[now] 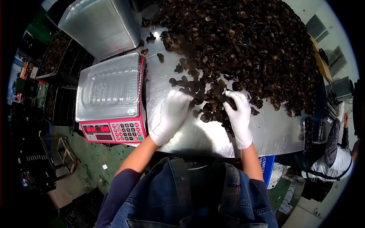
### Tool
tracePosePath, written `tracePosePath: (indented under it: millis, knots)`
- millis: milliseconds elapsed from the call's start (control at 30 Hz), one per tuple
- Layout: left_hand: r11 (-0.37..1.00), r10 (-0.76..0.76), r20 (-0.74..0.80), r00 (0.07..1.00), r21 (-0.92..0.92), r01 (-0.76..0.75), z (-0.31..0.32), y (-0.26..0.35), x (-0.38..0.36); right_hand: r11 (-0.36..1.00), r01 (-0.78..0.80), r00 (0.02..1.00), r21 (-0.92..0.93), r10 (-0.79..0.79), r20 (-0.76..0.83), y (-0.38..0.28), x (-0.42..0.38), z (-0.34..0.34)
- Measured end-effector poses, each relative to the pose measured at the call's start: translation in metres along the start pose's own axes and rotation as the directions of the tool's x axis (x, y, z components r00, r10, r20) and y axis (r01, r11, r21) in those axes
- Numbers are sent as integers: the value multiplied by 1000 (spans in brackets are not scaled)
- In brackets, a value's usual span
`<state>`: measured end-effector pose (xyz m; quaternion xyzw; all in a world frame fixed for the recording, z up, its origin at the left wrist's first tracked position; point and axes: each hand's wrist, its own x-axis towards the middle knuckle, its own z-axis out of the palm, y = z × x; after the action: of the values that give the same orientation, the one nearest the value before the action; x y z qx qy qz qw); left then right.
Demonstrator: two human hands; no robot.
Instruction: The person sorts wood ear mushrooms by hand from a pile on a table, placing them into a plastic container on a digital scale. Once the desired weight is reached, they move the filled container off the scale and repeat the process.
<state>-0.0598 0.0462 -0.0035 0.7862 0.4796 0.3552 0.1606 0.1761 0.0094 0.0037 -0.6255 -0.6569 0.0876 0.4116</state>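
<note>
A large heap of dark brown wood ear mushrooms (251,49) covers the back of the metal table (273,133). Loose pieces (197,87) lie spread at its near edge. My left hand (173,114), in a white glove, is closed at the left side of these pieces, its fingers curled together; anything in them is hidden. My right hand (239,116), gloved too, has thumb and forefinger bent round dark mushroom pieces in front of the heap. To the left, a clear plastic tray (114,85) rests on the red scale (142,114), whose display is lit.
Behind the scale stands a tall stack of clear plastic trays (100,26). Dark crates (64,102) are on the left, above a green floor (91,163). At the far right another person (334,159) works beside the table. A blue crate (268,167) sits below the front edge.
</note>
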Motion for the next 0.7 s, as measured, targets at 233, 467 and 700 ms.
tracePosePath:
  millis: [233, 467, 700]
  knots:
    - [990, -128, -13, 992, -69, 127, -10, -10, -50, 855, -3, 998, -519, 35, 52, -3, -19, 3]
    - [992, -120, -73, 990, -47, 116, -17, -14, -50, 801, 438, 863, -408, -248, 439, -36, -21, 59]
    - [913, 406, 414, 815, -151, -378, -27, 1, -96, 852, 420, 899, -314, -344, 271, -50, -34, 15]
